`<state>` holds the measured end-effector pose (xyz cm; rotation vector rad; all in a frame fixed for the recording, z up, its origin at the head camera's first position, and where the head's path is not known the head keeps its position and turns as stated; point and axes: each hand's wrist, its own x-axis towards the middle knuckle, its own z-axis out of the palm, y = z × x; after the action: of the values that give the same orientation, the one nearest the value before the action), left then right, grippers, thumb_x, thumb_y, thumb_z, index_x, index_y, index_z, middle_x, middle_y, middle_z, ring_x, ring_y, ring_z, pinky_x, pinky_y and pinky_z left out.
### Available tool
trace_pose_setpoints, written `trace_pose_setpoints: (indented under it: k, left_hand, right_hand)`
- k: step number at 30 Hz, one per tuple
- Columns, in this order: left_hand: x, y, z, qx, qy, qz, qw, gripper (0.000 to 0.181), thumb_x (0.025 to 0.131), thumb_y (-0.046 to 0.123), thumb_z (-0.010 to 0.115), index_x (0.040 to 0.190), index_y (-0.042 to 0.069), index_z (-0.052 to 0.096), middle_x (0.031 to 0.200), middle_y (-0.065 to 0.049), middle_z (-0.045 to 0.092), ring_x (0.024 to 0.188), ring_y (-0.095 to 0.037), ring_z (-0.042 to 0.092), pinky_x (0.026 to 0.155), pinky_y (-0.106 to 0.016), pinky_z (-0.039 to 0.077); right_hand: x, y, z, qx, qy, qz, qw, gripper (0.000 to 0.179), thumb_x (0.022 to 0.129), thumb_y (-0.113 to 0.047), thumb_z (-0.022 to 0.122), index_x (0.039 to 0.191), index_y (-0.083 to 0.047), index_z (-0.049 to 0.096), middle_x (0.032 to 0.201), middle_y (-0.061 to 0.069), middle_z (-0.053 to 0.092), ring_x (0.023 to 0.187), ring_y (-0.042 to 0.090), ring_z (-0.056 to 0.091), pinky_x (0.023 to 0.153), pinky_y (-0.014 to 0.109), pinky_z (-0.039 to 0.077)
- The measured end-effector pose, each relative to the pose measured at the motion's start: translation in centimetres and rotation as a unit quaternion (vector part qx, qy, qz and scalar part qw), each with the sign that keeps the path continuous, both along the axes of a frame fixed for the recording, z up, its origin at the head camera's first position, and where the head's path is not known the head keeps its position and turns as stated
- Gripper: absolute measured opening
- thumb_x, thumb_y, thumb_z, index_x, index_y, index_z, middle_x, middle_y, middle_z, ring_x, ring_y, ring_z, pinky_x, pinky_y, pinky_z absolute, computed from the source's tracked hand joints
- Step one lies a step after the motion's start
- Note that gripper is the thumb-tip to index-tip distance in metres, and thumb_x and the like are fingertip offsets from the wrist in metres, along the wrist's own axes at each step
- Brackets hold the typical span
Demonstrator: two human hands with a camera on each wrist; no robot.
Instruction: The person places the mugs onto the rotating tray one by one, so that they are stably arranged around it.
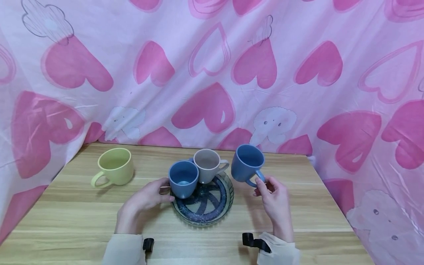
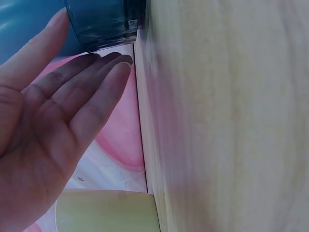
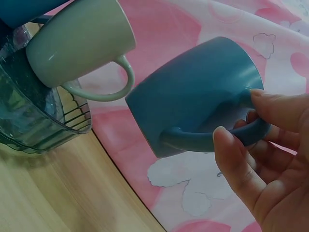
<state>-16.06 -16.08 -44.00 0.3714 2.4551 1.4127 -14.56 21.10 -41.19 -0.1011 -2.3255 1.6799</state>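
My right hand (image 1: 275, 195) pinches the handle of a blue mug (image 1: 243, 165), which hangs tilted above the table, right of a round glass dish (image 1: 202, 219). In the right wrist view, thumb and fingers close round that handle (image 3: 193, 141). On the dish stand a second blue mug (image 1: 183, 180) at left and a pale grey mug (image 1: 206, 165) behind it, its handle to the right. Beside the dish's left edge is my left hand (image 1: 145, 197), its fingers (image 2: 99, 104) fairly straight. Its thumb is at the dish and blue mug; whether it touches cannot be told.
A yellow-green mug (image 1: 116, 167) stands on the wooden table (image 1: 66, 221) at the back left, handle toward the front left. Behind the table hangs a pink heart-patterned cloth (image 1: 205, 110), which also runs along both sides.
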Motion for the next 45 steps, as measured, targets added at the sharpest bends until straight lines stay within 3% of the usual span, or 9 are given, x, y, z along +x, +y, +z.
trace_pose_setpoints:
  k: [6,12,23,32,37,45]
  left_hand:
    - [0.1,-0.1,0.2,-0.018,0.028,0.007,0.9994,0.052,0.086,0.005,0.073,0.130,-0.011,0.052,0.127,-0.026,0.058,0.119,-0.041,0.054,0.103,-0.053,0.042]
    - [0.0,-0.2,0.2,-0.028,0.032,0.014,0.9990,0.044,0.086,0.005,0.072,0.124,-0.010,0.056,0.120,-0.022,0.063,0.113,-0.037,0.059,0.098,-0.049,0.047]
    - [-0.4,-0.3,-0.3,-0.038,0.037,0.023,0.9983,0.029,0.086,0.004,0.072,0.111,-0.006,0.064,0.104,-0.011,0.069,0.100,-0.027,0.066,0.089,-0.042,0.054]
    - [-0.3,-0.2,-0.4,-0.026,0.027,0.000,0.9993,0.054,0.085,0.007,0.074,0.132,-0.008,0.053,0.113,-0.015,0.067,0.108,-0.033,0.062,0.096,-0.049,0.049]
    - [-0.3,-0.2,-0.5,-0.021,0.018,-0.013,0.9995,0.056,0.084,0.009,0.075,0.134,-0.006,0.052,0.117,-0.016,0.065,0.112,-0.034,0.060,0.099,-0.051,0.046]
    - [-0.2,-0.3,-0.4,-0.008,-0.010,-0.010,0.9999,0.060,0.083,0.009,0.076,0.136,-0.004,0.051,0.121,-0.018,0.064,0.115,-0.036,0.058,0.102,-0.053,0.043]
  right_hand:
    - [-0.3,-0.5,-0.2,-0.004,-0.004,0.024,0.9997,0.021,0.094,-0.014,0.067,0.104,0.005,0.066,0.083,0.018,0.063,0.068,0.029,0.066,0.065,0.026,0.058]
    - [-0.4,-0.9,-0.5,-0.013,-0.001,0.039,0.9992,0.018,0.094,-0.011,0.067,0.102,0.004,0.066,0.084,0.021,0.061,0.070,0.032,0.065,0.065,0.028,0.059]
    - [-0.5,-1.1,-1.2,-0.007,-0.002,0.048,0.9988,0.016,0.094,-0.012,0.067,0.100,0.002,0.068,0.081,0.018,0.061,0.067,0.027,0.064,0.063,0.029,0.058]
    - [-0.5,-1.1,-1.6,-0.030,-0.018,0.064,0.9974,0.020,0.094,-0.015,0.067,0.103,0.003,0.067,0.084,0.019,0.061,0.069,0.026,0.063,0.067,0.030,0.059]
    - [-0.6,-1.1,-1.7,-0.038,-0.030,0.080,0.9956,0.017,0.094,-0.017,0.067,0.103,-0.002,0.068,0.088,0.021,0.062,0.072,0.027,0.063,0.068,0.030,0.059]
    - [-0.8,-1.6,-1.8,-0.065,-0.028,0.092,0.9933,0.013,0.094,-0.005,0.065,0.100,0.006,0.066,0.085,0.026,0.062,0.067,0.026,0.063,0.065,0.031,0.058]
